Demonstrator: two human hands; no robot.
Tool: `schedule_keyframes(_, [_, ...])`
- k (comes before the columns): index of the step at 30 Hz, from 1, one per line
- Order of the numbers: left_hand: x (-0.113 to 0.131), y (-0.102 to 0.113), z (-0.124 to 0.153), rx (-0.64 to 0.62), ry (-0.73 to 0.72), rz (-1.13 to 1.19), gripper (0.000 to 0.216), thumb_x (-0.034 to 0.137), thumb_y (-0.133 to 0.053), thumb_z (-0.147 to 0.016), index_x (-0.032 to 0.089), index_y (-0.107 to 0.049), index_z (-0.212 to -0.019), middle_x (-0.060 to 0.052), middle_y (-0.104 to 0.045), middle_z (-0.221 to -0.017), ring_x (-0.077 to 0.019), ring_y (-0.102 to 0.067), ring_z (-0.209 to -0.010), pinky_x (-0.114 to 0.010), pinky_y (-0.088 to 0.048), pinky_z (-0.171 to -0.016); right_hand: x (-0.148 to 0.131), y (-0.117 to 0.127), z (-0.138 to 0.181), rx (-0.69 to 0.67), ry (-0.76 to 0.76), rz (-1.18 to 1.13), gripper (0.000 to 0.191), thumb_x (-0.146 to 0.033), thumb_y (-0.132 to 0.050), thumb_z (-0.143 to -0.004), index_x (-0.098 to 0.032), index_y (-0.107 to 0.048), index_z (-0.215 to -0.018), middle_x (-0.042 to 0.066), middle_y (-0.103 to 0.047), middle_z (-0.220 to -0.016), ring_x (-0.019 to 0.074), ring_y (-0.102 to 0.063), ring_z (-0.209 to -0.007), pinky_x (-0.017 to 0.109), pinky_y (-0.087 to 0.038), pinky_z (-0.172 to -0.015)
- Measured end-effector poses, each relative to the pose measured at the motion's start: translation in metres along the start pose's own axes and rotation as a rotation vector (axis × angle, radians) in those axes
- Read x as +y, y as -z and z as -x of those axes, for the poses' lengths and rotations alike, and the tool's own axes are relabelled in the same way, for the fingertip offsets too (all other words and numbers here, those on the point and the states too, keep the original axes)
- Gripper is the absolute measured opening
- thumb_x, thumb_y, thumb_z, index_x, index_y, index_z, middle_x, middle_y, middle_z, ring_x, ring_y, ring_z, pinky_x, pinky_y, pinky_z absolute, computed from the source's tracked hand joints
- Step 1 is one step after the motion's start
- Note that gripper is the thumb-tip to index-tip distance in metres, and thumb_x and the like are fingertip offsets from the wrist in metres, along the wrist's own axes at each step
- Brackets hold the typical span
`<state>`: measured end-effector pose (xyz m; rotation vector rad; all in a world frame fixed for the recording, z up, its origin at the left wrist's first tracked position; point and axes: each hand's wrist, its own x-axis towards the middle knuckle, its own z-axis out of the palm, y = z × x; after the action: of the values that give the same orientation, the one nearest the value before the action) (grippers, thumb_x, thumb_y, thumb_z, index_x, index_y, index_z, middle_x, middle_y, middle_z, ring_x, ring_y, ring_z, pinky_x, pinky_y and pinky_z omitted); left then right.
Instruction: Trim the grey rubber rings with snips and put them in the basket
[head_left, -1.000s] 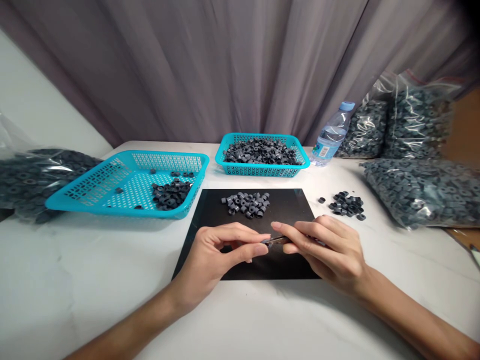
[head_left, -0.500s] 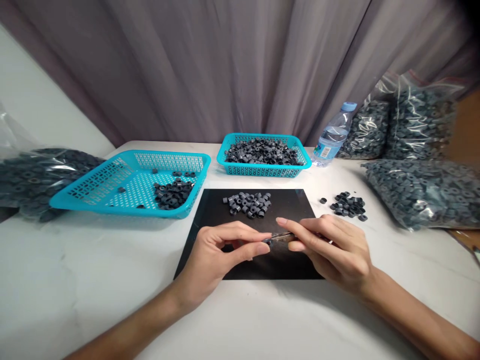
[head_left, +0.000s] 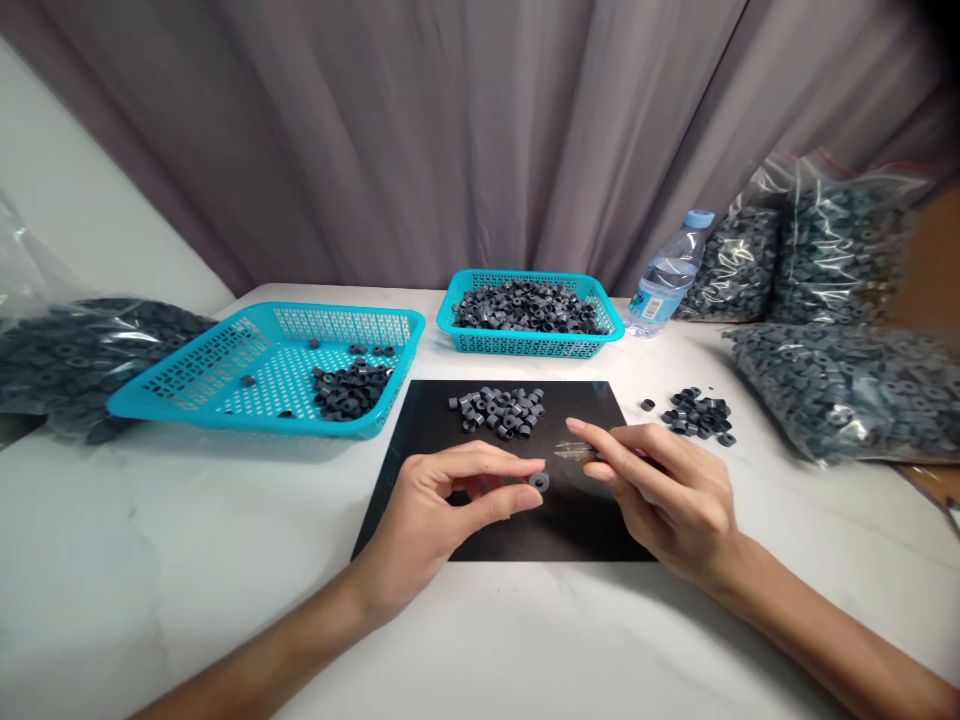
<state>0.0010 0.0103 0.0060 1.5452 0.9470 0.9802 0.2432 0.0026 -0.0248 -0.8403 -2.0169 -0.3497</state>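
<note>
Between the thumb and forefinger of my left hand [head_left: 442, 505] is a small grey ring-shaped part [head_left: 538, 483], its round hole facing me. My right hand [head_left: 667, 490] is closed around metal tweezers [head_left: 574, 451], whose tips point left, a little apart from the ring. Nothing shows between the tips. Both hands hover over a black mat [head_left: 555, 525]. Beyond them on the mat lies a pile of similar grey rings [head_left: 501, 410].
A blue basket [head_left: 247, 420] with some rings stands left; a fuller blue basket [head_left: 529, 345] is at the back. A small ring pile [head_left: 697, 412] lies right of the mat. A water bottle [head_left: 667, 280] and bags of parts [head_left: 855, 390] stand right, another bag [head_left: 105, 350] left.
The tweezers in my right hand have drawn away from the grey ring, to the right and slightly up. The ring's hole now faces me, still in my left fingers.
</note>
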Motion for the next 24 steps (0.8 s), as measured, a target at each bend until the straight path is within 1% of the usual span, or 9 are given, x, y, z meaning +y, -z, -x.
schedule_keyframes(3, [0.000,0.000,0.001,-0.009,0.009,0.007,0.019,0.023,-0.085,-0.082,0.032,-0.086,-0.098,0.000,-0.078,-0.089,-0.0119,-0.063,-0.072,-0.023,-0.046,-0.063,-0.002,-0.002,0.000,-0.019,-0.032,-0.034,0.045,-0.012,-0.062,-0.099,-0.016,-0.059,-0.144,0.006,-0.065,-0.090,0.0138,-0.058,-0.071,0.026,-0.045,-0.063])
schedule_keyframes(8, [0.000,0.000,0.001,-0.008,0.036,-0.001,0.016,0.026,-0.084,-0.082,0.029,-0.086,-0.098,-0.001,-0.077,-0.088,-0.0128,-0.062,-0.071,-0.024,-0.047,-0.063,-0.007,-0.004,-0.005,-0.032,-0.068,-0.078,0.035,-0.016,-0.057,-0.102,-0.013,-0.064,-0.136,0.006,-0.063,-0.087,0.0116,-0.056,-0.064,0.025,-0.044,-0.056])
schedule_keyframes(14, [0.000,0.000,-0.001,0.009,0.053,-0.031,0.015,0.028,-0.085,-0.080,0.028,-0.085,-0.096,-0.001,-0.077,-0.087,-0.0134,-0.060,-0.072,-0.024,-0.045,-0.063,-0.012,-0.003,-0.006,-0.044,-0.101,-0.142,0.032,-0.017,-0.056,-0.102,-0.012,-0.065,-0.133,0.005,-0.063,-0.086,0.0116,-0.057,-0.064,0.025,-0.045,-0.056])
schedule_keyframes(16, [-0.001,0.001,0.000,0.013,0.062,-0.036,0.016,0.029,-0.085,-0.080,0.027,-0.085,-0.096,-0.001,-0.077,-0.087,-0.0130,-0.060,-0.071,-0.023,-0.045,-0.063,-0.013,-0.002,-0.006,-0.060,-0.156,-0.216,0.029,-0.018,-0.054,-0.103,-0.012,-0.066,-0.129,0.004,-0.061,-0.082,0.0120,-0.056,-0.063,0.025,-0.045,-0.056])
schedule_keyframes(20, [0.001,0.000,0.000,0.021,0.083,-0.033,0.016,0.030,-0.086,-0.080,0.025,-0.083,-0.095,-0.001,-0.076,-0.085,-0.0130,-0.060,-0.070,-0.023,-0.046,-0.062,-0.018,-0.001,-0.007,-0.119,-0.343,-0.426,0.018,-0.025,-0.054,-0.103,-0.016,-0.069,-0.107,0.001,-0.059,-0.077,0.0117,-0.053,-0.061,0.024,-0.041,-0.052])
schedule_keyframes(24, [0.002,-0.003,0.000,0.018,0.091,-0.018,0.017,0.029,-0.087,-0.079,0.024,-0.081,-0.094,0.000,-0.075,-0.083,-0.0127,-0.061,-0.069,-0.023,-0.046,-0.061,-0.023,-0.002,-0.008,-0.136,-0.459,-0.527,0.018,-0.028,-0.054,-0.103,-0.018,-0.069,-0.103,0.001,-0.062,-0.080,0.0112,-0.054,-0.063,0.023,-0.042,-0.054])
